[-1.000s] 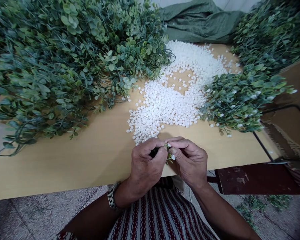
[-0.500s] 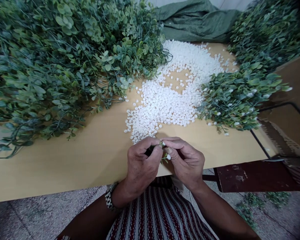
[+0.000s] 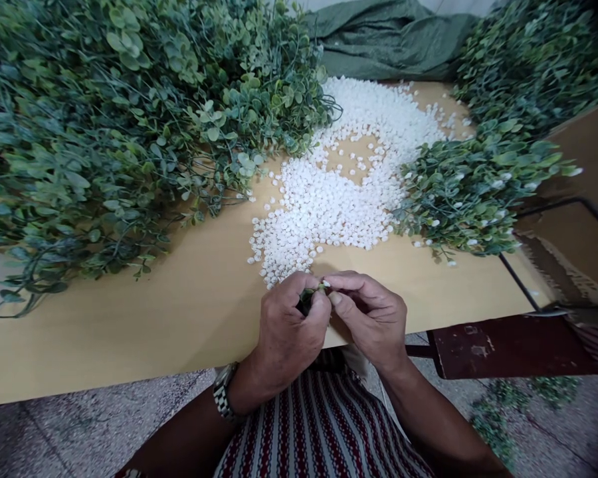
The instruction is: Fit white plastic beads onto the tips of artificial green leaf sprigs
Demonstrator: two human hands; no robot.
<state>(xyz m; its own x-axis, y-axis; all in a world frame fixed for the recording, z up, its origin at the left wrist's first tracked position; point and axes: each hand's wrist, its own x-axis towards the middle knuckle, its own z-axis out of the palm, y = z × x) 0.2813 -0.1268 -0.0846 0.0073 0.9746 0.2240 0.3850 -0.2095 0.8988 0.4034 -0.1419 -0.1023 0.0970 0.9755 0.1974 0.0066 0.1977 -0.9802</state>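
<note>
While a pale wooden table (image 3: 189,312) runs across the view, a big heap of leafy stems (image 3: 104,133) fills its left side. White beads (image 3: 339,206) lie piled in the middle, touching a smaller leafy bunch (image 3: 468,192) on the right. Near the table's front edge, just below the beads, the left hand (image 3: 294,325) pinches a green sprig (image 3: 307,297) between thumb and forefinger. The right hand (image 3: 373,318), fingertips close together, meets one small white tip (image 3: 325,284) on it; whether they grip it, I cannot tell.
</note>
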